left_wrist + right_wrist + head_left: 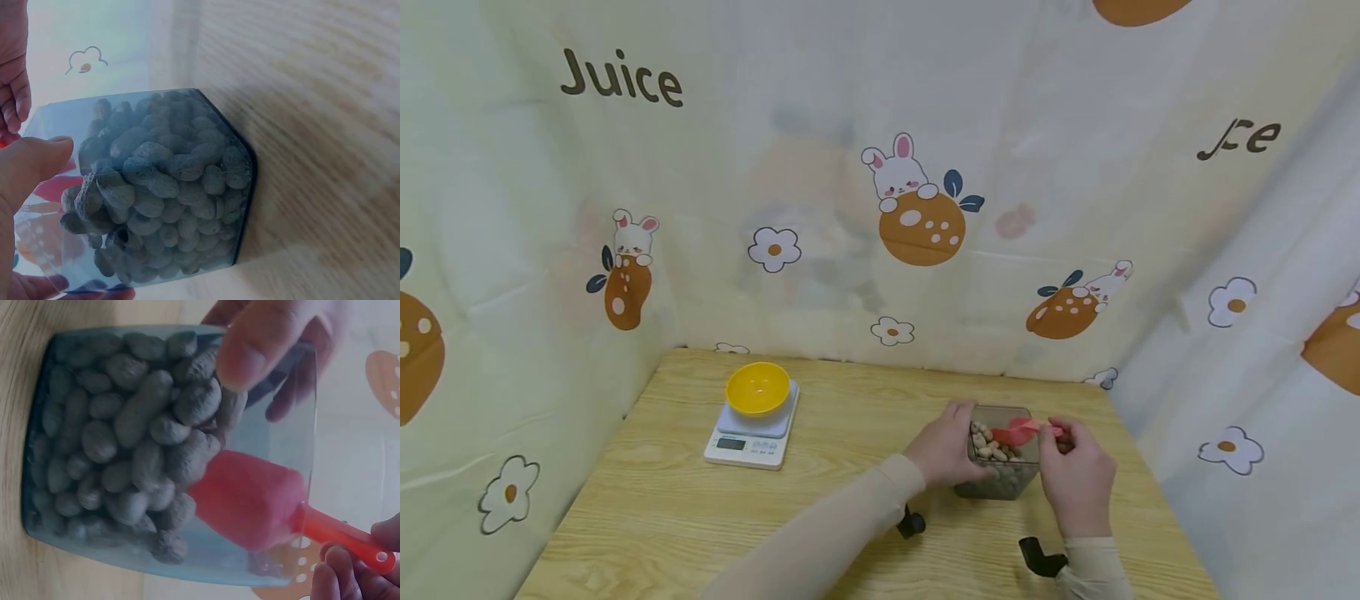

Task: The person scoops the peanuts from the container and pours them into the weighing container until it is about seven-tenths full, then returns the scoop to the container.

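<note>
A clear, smoky plastic container (996,483) full of unshelled peanuts (181,187) stands on the table's right side. My left hand (946,450) grips its left side near the rim, thumb on the near wall and fingers behind. With my right hand (1078,475) I pinch the handle of a red scoop (256,500) at the container's right. The scoop's bowl is inside the container, its front edge against the peanuts, and the handle sticks out over the rim. Through the wall in the right wrist view, the bowl tilts down into the nuts.
At the table's back left, a yellow bowl (757,389) sits on a white kitchen scale (747,450). Printed curtains (820,308) hang behind and at both sides of the wooden table (700,517). Black wrist mounts (912,523) show at both wrists.
</note>
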A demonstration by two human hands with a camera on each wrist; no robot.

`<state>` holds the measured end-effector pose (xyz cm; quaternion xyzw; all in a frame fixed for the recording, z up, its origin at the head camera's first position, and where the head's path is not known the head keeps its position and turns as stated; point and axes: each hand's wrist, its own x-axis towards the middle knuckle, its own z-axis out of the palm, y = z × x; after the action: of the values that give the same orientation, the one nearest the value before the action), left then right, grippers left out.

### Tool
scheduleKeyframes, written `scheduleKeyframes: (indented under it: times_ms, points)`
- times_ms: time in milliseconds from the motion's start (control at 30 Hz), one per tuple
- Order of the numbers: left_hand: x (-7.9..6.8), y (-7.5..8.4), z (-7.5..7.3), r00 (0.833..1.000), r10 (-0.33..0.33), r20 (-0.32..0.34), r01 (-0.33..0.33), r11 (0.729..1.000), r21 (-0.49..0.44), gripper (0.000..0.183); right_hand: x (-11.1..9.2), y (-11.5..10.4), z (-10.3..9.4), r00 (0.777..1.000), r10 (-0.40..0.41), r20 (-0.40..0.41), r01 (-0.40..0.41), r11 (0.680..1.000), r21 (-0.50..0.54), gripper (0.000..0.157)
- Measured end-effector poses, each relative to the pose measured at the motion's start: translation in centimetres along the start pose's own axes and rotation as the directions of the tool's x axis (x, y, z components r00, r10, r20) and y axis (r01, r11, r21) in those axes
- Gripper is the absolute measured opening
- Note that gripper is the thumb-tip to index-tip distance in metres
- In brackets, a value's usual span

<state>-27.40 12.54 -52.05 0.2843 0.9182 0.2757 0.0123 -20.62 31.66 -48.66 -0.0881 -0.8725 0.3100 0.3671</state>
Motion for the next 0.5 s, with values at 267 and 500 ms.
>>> scheduleKeyframes:
  times_ms: [267, 500]
  points:
    - [-2.0, -0.3, -0.4, 1.000, 0.005, -0.005, -0.005, 1.000, -0.008, 0.114, 0.0, -1.2, -1.0, 0.998, -0.058, 0.017, 0.058, 0.998, 0.002, 0.016]
    - [-3.7, -0.8, -0.7, 1.000, 0.020, 0.020, -0.020, 1.000, -0.010, 0.116, -0.3, -3.0, -2.7, 0.995, -0.046, 0.090, 0.048, 0.999, -0.025, 0.021]
